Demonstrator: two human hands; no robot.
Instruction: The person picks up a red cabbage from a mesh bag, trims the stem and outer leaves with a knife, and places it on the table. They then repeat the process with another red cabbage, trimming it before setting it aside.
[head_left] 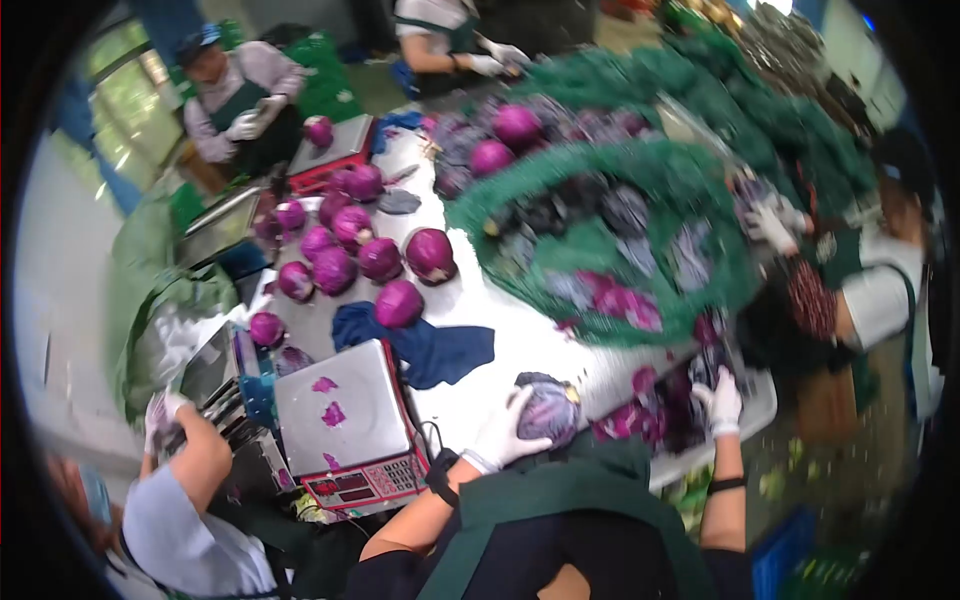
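Note:
A white glove covers my left hand (508,436), which is curled against the side of a red cabbage (550,407) near the table's front edge. The cabbage still has dull, bluish outer leaves. Farther right, my gloved right hand (720,402) is raised beside dark loose cabbage leaves (645,418), its thumb and fingers apart. I see nothing held in it, though blur hides detail. Left of my left hand is a red scale (345,405) with purple leaf scraps on its plate. A dark blue cloth (450,352) lies behind the scale.
Peeled red cabbages (335,268) sit in a group on the steel table (440,290). A green net bag (610,170) of leaves fills the right side. A second scale (330,150) stands farther back. Co-workers are at the left, back and right (880,300).

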